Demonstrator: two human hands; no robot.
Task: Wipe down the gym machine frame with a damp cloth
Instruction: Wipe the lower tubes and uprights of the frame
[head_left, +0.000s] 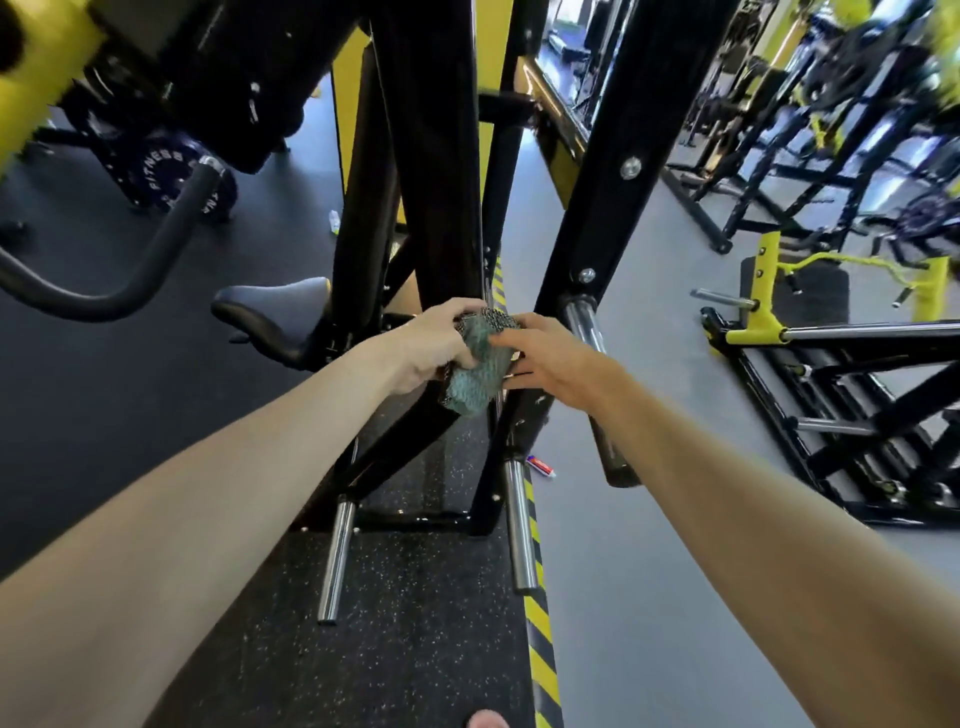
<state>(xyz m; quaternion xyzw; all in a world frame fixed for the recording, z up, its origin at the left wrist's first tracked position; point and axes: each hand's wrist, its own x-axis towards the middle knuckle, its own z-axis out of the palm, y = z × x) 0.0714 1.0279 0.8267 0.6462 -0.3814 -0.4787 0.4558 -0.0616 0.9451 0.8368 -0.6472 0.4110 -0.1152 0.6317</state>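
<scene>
A bunched teal cloth (479, 364) with a dark netted edge sits between both hands at the centre of the view. My left hand (434, 345) grips its left side, fingers curled over the top. My right hand (553, 361) holds its right side, thumb on the front and fingers behind. The cloth is in front of the black gym machine frame (441, 171), whose thick upright posts rise just behind it. I cannot tell whether the cloth touches the post.
Chrome weight pegs (519, 525) stick out low on the frame. A black seat (280, 312) and curved padded handle (156, 260) lie left. Yellow-black hazard tape (540, 623) edges the rubber mat. More black and yellow machines (831, 364) stand right. A small tube (541, 466) lies on the floor.
</scene>
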